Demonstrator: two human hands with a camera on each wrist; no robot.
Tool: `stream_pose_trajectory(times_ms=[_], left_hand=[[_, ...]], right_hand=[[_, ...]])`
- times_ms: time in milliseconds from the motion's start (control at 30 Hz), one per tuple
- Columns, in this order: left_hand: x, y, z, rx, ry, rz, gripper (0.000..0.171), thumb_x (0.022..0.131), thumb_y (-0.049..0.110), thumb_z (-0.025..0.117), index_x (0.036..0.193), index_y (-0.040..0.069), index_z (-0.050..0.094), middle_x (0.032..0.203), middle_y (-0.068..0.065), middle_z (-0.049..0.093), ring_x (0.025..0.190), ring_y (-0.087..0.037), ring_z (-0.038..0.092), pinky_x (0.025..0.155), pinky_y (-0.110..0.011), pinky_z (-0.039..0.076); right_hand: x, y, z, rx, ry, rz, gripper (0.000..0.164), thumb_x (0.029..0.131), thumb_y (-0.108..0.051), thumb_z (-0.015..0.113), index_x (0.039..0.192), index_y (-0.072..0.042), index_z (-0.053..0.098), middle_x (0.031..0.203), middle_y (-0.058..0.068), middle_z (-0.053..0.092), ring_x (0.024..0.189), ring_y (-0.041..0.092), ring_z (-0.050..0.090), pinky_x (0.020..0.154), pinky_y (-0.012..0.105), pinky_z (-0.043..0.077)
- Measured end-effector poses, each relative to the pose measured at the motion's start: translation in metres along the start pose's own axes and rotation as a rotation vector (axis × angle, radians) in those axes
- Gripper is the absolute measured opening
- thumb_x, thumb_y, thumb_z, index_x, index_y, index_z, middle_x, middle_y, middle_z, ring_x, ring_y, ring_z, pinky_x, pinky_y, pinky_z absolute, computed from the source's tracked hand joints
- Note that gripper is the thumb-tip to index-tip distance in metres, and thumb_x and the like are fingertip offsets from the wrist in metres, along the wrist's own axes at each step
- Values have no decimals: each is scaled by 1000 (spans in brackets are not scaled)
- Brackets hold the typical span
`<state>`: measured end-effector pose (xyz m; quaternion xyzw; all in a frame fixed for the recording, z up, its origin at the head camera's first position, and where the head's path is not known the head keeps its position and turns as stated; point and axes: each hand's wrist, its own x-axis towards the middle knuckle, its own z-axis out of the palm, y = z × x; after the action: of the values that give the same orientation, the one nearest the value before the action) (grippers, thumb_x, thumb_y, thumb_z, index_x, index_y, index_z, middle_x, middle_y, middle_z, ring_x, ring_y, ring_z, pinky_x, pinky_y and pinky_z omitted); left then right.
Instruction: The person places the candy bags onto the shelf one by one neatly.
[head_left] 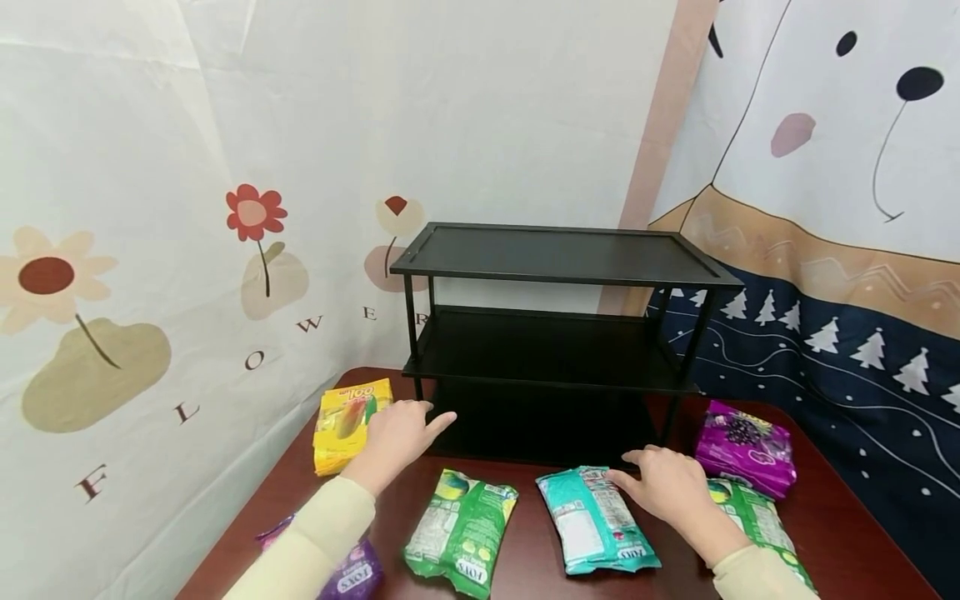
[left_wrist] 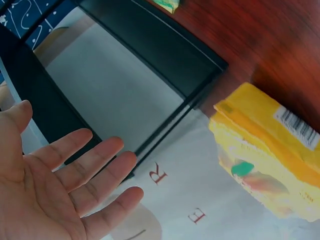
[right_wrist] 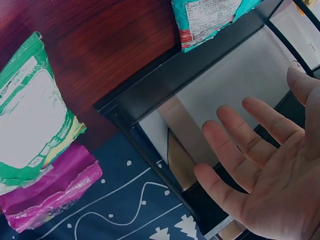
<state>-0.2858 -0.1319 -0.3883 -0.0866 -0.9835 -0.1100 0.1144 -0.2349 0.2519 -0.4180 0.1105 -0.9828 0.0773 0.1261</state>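
My left hand (head_left: 400, 440) hovers with spread fingers just right of a yellow candy bag (head_left: 347, 425) that has a mango picture on it. In the left wrist view its palm faces the camera and holds nothing. Fingers apart, my right hand (head_left: 667, 483) is above the table between a teal candy bag (head_left: 592, 521) and a purple candy bag (head_left: 746, 447) with a grape picture. Its palm is bare in the right wrist view. A black three-tier shelf rack (head_left: 547, 346) stands in front of both hands, and its two upper tiers are bare.
A green candy bag (head_left: 462, 531) lies front centre on the dark red table (head_left: 528, 575). Another green bag (head_left: 761, 521) lies beside the purple one, partly behind my right arm. My left sleeve covers part of a violet bag (head_left: 352, 575). Printed cloth (head_left: 315, 108) hangs behind the rack.
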Motion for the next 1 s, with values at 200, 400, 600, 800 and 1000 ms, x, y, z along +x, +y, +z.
stream_pose_trajectory(times_ms=[200,400,600,800,1000], left_hand=[[5,-10,-8,26,-1,-39,66,96,62,49,124,5,69,114,-16,70,94,-37,67,73,-53,54],[11,-16,-17,35,-17,-74,66,97,64,47,122,7,69,114,-15,69,95,-37,66,74,-56,53],[19,-20,-27,14,18,-67,64,97,61,50,110,2,71,102,-19,69,87,-36,66,71,-53,54],[25,-26,-36,25,54,-104,66,95,64,50,69,5,62,61,-9,54,54,-29,55,49,-40,46],[34,-33,-43,16,78,-120,68,97,63,49,56,9,48,52,-4,37,46,-25,49,41,-32,33]], right_hand=[[0,1,-2,6,-8,3,41,85,-47,75,105,-11,78,95,10,73,62,23,63,45,34,44],[-1,2,-3,-5,-1,-1,40,85,-47,75,105,-12,78,96,9,73,60,22,62,43,33,42],[0,0,-4,-9,7,-11,41,85,-46,75,105,-11,78,95,10,73,64,25,64,45,35,44],[-2,1,-2,-16,-13,-7,43,85,-49,74,106,-11,78,97,10,73,64,24,64,44,33,44],[-2,2,-1,-19,-16,0,43,84,-49,74,105,-12,78,97,10,73,64,23,64,44,33,44]])
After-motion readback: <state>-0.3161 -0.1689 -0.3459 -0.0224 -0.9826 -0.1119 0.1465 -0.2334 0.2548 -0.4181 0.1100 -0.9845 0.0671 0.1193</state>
